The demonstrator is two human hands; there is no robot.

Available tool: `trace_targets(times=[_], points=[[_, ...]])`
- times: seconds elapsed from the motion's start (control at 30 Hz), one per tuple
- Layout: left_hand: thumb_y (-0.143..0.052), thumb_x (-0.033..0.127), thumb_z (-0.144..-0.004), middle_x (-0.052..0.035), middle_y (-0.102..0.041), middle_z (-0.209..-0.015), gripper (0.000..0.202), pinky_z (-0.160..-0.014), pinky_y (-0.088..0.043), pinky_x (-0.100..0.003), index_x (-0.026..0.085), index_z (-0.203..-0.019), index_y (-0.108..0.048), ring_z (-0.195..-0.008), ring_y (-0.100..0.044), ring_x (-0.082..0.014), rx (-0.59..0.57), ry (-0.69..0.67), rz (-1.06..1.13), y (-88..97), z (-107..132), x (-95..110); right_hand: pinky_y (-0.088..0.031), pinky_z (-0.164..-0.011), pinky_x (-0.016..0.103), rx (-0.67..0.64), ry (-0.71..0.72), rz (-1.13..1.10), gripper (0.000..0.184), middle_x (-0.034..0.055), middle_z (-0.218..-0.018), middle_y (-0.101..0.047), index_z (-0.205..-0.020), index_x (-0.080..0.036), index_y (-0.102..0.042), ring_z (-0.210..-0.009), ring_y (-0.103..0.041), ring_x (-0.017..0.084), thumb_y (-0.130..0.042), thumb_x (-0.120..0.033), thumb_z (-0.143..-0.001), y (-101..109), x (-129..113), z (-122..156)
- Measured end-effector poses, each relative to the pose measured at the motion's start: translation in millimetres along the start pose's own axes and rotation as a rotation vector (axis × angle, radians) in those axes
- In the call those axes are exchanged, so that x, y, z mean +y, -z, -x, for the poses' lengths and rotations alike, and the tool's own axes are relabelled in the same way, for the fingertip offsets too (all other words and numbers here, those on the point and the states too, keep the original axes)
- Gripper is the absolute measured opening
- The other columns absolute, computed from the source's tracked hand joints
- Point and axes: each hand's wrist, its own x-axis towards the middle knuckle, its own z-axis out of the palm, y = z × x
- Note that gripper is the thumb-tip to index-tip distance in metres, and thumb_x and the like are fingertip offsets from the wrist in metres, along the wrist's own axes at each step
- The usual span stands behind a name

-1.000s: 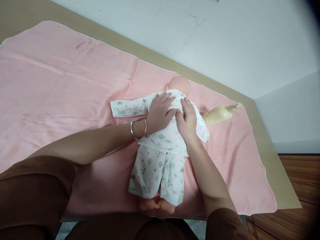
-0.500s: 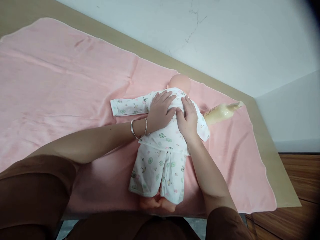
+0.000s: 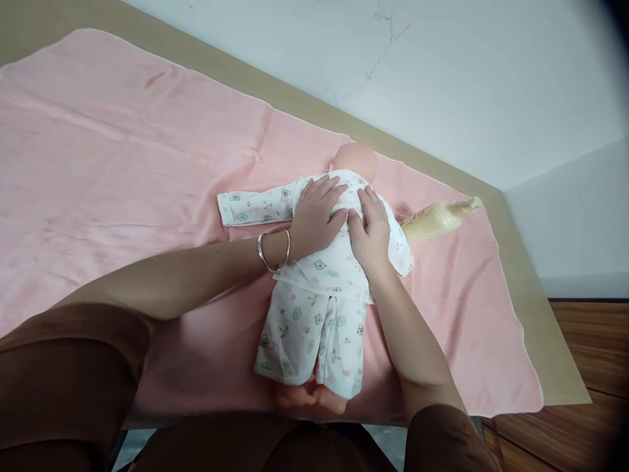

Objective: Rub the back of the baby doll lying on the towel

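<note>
A baby doll (image 3: 356,159) lies face down on a pink towel (image 3: 122,157), dressed in a white printed top and trousers (image 3: 314,328). My left hand (image 3: 314,219), with a silver bangle on its wrist, lies flat on the doll's upper back, fingers spread. Beside it, my right hand (image 3: 372,229) rests flat on the right side of the back, fingers stretched out. The two thumbs nearly touch. The doll's left sleeve (image 3: 250,206) sticks out empty to the left. Its bare right arm (image 3: 437,219) points right. Bare feet (image 3: 309,396) show at the near edge.
The towel covers a tan table (image 3: 535,321) set against a white wall (image 3: 466,85). Wooden floor (image 3: 590,426) shows at the lower right. My brown sleeves fill the bottom of the view.
Nothing has visibly moved apart from a slight shift of the camera; both hands stay flat on the doll's back.
</note>
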Motion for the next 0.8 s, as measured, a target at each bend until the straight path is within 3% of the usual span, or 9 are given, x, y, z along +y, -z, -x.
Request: trace_targets(times=[0.27,0.8], points=[[-0.049,0.037,-0.102,-0.0118,-0.052,-0.153,0.041,-0.126,-0.028,-0.053,0.021,-0.139,-0.055,-0.148,-0.041,-0.0303,0.022,-0.014,0.008,-3.0,0.9,-3.5,-0.032,-0.125,0.062,0.012,0.027,-0.021,0.047,0.0065,-0.159,-0.050,-0.141,-0.028,-0.057,-0.152,-0.040,0.029,-0.049,-0.038,-0.097,-1.8,4.1,-0.7],[-0.050,0.034,-0.101,-0.0124,-0.052,-0.152,0.042,-0.126,-0.028,-0.052,0.018,-0.139,-0.056,-0.146,-0.042,-0.0307,0.023,-0.020,-0.016,-3.8,0.3,-3.5,-0.032,-0.125,0.062,-0.001,0.007,-0.001,0.048,0.0070,-0.160,-0.048,-0.143,-0.027,-0.056,-0.153,-0.039,0.030,-0.049,-0.039,-0.097,-0.5,2.2,-0.4]])
